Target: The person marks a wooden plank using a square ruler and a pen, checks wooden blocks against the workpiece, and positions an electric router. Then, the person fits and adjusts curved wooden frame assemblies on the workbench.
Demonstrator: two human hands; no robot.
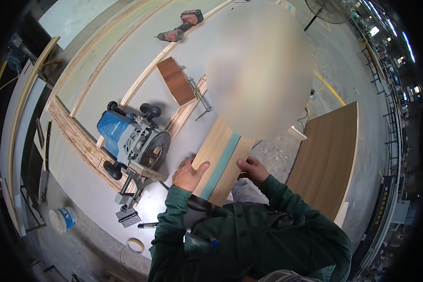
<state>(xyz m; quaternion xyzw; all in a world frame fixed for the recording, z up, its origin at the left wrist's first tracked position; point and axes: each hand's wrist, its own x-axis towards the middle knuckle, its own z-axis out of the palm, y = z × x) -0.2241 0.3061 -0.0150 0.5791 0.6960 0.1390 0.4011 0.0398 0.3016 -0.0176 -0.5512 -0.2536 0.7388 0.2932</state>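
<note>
A light wood-grain board [210, 152] with a blue-green stripe lies in front of my body, its far end hidden by a large blurred patch. My left hand [189, 175] grips its left edge, thumb on top. At the opposite edge my right hand [254, 170] holds it between thumb and fingers, some of which are hidden beneath. To the left, a blue router [115, 129] with black knobs lies on its side on the table, its round base facing my left hand. A brown wooden piece [176, 81] with a metal clamp [199, 96] sits farther back.
Wooden strips [150, 80] run across the grey tabletop [141, 58], with a red and black cordless drill [181, 27] at the back. A large brown panel [326, 155] stands at the right. Near the left floor are a white and blue bucket [63, 219] and a tape roll [135, 246].
</note>
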